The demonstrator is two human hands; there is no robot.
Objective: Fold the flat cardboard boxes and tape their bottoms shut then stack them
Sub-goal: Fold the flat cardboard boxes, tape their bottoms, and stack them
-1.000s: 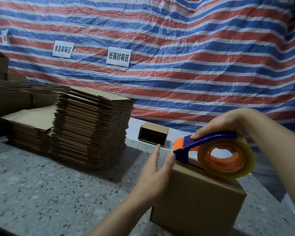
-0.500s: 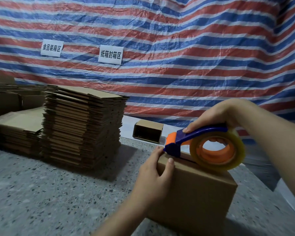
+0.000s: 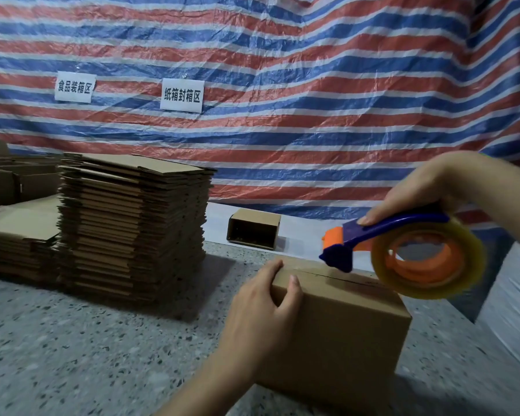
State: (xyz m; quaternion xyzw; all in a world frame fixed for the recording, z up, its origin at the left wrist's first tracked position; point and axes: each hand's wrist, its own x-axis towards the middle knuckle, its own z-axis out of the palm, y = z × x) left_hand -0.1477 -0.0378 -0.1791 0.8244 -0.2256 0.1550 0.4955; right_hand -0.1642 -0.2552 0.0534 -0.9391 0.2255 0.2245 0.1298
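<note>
A folded cardboard box (image 3: 336,334) is sitting on the speckled worktop (image 3: 72,349), close in front of the person. The left hand (image 3: 261,313) is gripping the box's near left top corner, fingers curled over the edge, keeping it steady. The right hand (image 3: 415,193) is wrapping its grip around the blue handle of the tape dispenser (image 3: 409,253). The dispenser's blue tip is touching the top of the box, right at the seam (image 3: 321,273) between the flaps. That seam is running away toward the right, under the tape roll. The right hand is nearer to it, so pulling along that line looks like the next job. A tall stack of flat boxes (image 3: 132,232) is waiting on the left.
</note>
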